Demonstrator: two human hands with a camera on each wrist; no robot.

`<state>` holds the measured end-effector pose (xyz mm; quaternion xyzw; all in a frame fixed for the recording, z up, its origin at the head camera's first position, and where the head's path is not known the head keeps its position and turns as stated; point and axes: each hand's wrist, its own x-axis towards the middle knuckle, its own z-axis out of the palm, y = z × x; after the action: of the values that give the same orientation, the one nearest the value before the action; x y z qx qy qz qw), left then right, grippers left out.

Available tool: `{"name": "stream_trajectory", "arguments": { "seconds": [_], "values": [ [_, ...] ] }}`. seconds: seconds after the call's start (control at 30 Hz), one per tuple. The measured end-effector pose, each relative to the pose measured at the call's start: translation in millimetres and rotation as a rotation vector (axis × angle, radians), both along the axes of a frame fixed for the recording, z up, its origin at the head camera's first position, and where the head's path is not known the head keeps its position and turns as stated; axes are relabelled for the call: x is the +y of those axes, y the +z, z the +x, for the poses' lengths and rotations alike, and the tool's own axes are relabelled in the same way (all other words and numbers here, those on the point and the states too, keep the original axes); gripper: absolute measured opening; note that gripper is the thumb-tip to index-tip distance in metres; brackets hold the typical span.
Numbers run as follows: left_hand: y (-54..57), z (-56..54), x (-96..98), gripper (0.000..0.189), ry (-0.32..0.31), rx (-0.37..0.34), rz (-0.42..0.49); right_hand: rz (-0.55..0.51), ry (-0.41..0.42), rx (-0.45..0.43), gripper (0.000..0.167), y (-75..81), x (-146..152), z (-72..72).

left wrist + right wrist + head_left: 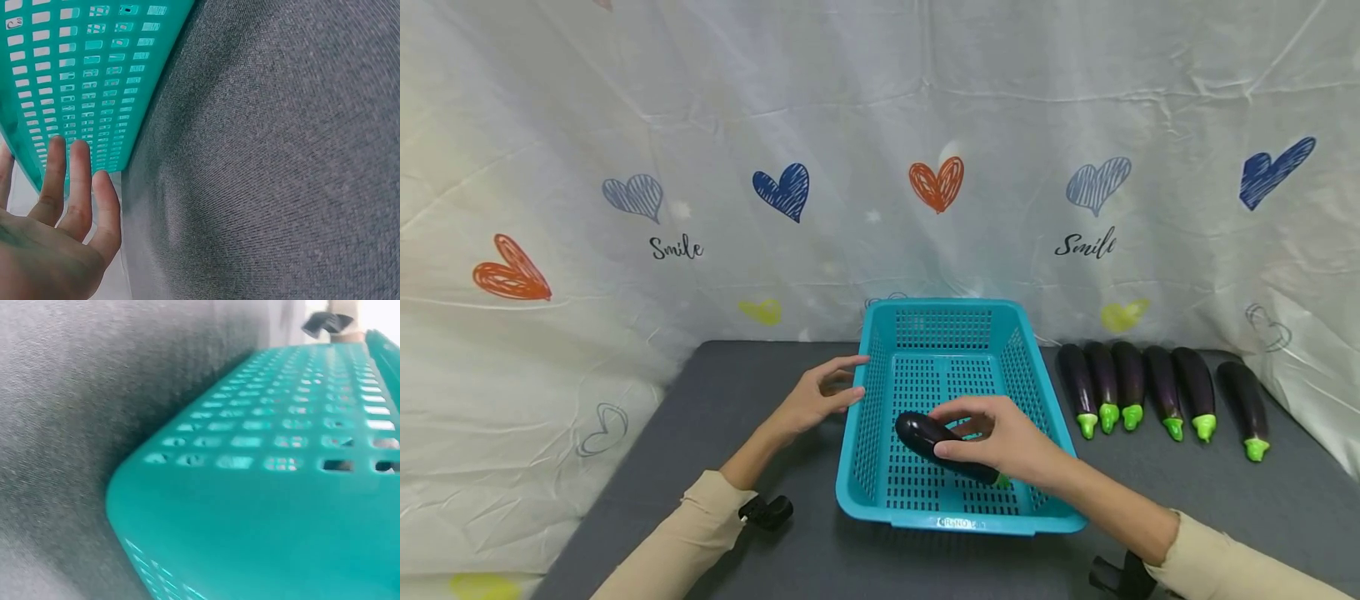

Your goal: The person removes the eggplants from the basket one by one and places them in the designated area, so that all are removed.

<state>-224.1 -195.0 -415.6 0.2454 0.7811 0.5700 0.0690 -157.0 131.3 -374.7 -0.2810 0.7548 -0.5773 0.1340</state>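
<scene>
A dark purple eggplant (951, 454) with a green stem end slants over the basket's floor in the head view. My right hand (1000, 437) grips it from above, thumb on the near side and fingers on the far side. The blue slotted plastic basket (847, 492) stands on the table. Beside its left wall is my left hand (823, 392), with index finger and thumb at the rim. In the left wrist view the fingers (79, 181) of that hand are extended near the slotted wall. The right wrist view shows the basket's corner (237, 519) from outside; the right hand is hidden there.
Several eggplants (1129, 379) lie in a row right of the basket, green ends toward me; one eggplant (1242, 400) sits slightly apart at the far right. The grey tabletop (700, 433) meets a white curtain (850, 100) printed with hearts behind.
</scene>
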Motion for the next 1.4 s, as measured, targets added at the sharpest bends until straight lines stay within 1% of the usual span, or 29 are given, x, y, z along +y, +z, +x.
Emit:
{"name": "stream_trajectory", "arguments": {
  "seconds": [0.2, 0.43, 0.67, 0.83, 0.9, 1.13, 1.27, 1.4],
  "values": [
    [-0.4, 0.2, 0.0, 0.053, 0.009, -0.002, -0.009, -0.011, -0.043, 0.021, 0.036, 13.6, 9, -1.1],
    [0.6, 2.0, 1.1, 0.053, 0.017, -0.004, -0.022, -0.062, -0.097, 0.005, 0.038, 30.5, 22, -4.1],
    [0.3, 2.1, 1.4, 0.054, 0.024, -0.001, -0.031, -0.062, -0.154, 0.065, 0.039, 42.3, 38, -7.2],
    [0.9, 2.3, 1.3, 0.054, 0.023, -0.003, -0.030, -0.074, -0.178, 0.069, 0.037, 50.3, 49, -8.9],
    [0.7, 1.9, 1.4, 0.054, 0.019, -0.002, -0.028, -0.063, -0.192, 0.077, 0.037, 54.0, 54, -8.7],
    [0.8, 1.1, 1.8, 0.054, 0.017, 0.006, -0.032, -0.001, -0.242, 0.149, 0.036, 68.3, 71, -6.1],
    [0.5, 1.0, 1.2, 0.054, 0.016, 0.000, -0.029, 0.002, -0.248, 0.174, 0.036, 75.5, 81, -4.6],
    [0.6, 1.2, 0.5, 0.054, 0.016, -0.005, -0.030, 0.026, -0.274, 0.220, 0.035, 81.9, 90, -2.3]
  ]
}}
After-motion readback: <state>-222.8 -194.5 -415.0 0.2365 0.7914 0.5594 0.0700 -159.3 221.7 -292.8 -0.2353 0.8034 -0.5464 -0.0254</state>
